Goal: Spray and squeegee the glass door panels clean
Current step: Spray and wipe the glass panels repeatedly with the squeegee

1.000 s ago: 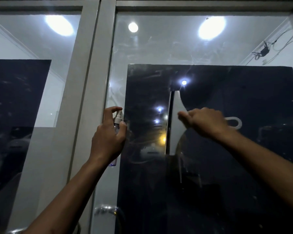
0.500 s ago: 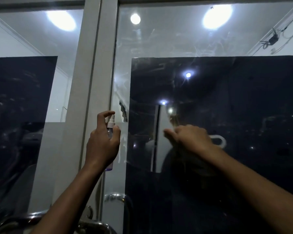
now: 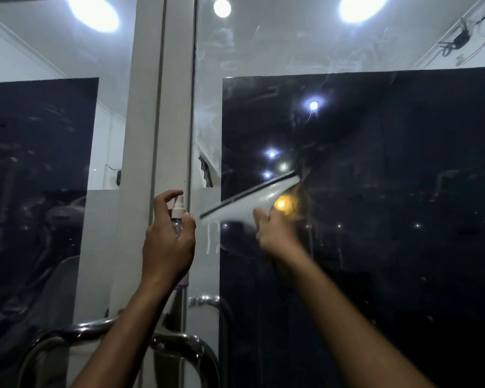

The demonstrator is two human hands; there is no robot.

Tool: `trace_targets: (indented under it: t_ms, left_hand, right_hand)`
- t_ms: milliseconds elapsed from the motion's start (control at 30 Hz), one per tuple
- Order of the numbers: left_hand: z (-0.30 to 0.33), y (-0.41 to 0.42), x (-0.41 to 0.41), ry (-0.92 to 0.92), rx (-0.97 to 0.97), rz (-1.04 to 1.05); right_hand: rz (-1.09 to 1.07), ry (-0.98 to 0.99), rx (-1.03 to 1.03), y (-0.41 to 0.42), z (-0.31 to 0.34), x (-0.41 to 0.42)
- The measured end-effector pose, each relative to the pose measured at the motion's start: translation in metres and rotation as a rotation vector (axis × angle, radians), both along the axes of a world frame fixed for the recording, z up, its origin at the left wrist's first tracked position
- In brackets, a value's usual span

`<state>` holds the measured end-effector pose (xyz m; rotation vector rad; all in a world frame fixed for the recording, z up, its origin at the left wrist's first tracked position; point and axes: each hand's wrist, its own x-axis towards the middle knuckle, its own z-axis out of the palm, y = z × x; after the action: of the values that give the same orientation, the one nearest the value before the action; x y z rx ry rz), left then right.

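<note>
We log the squeegee as turned: a second ago its blade stood upright on the right glass panel; now it lies slanted, rubber edge running from lower left to upper right, low end close to the frame. The right hand has dropped lower and shifted left, fingers curled round the handle below the blade. The left hand has barely shifted, at centre of the frame; it grips the spray bottle, forefinger arched over the nozzle, not visibly pressing.

Our reading: a fresh stroke is being set up on the left strip of the right panel, beside the frame. Thin wet runs show on the glass just under the blade, so that strip appears sprayed already. Streaks and smears remain on the upper glass, so the panel is judged far from done. The left panel shows no clear sign of work either way.

Limits of view:
- Blade and right hand are motion-blurred; we cannot tell whether the rubber touches the glass.
- The handle is hidden in the right hand.
- Most of the bottle is covered by the left hand; only the nozzle and a bit of base show.
- Reflections of ceiling lights and a yellow glow by the blade mask the glass surface.
- The door handles are cut off at the bottom edge.
</note>
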<state>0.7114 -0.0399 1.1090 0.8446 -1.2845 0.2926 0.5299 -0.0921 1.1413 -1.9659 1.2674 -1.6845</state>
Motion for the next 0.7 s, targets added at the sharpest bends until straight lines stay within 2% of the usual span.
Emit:
trace_targets:
  t_ms: [100,200,267,433,500,700]
  left_hand:
    - [-0.018,0.011,-0.009,-0.011,0.013,-0.044]
    - [-0.032,0.021,-0.011,-0.057,0.000,-0.056]
    - [-0.036,0.024,-0.008,-0.063,0.015,-0.052]
    - [-0.035,0.028,-0.011,-0.061,0.025,-0.029]
    - [-0.035,0.028,-0.015,-0.045,0.037,-0.012]
    - [-0.049,0.039,-0.033,-0.026,0.114,-0.032]
  right_hand:
    - [0.094,-0.085,0.092,0.018,-0.089,0.005]
    - [0.074,-0.126,0.129,0.031,-0.123,-0.004]
    - [0.066,-0.109,0.118,0.030,-0.104,-0.004]
    - [0.008,-0.106,-0.024,0.019,-0.004,0.013]
    - [-0.015,-0.087,-0.025,0.017,0.001,0.013]
    - [0.033,-0.029,0.110,0.033,-0.132,-0.026]
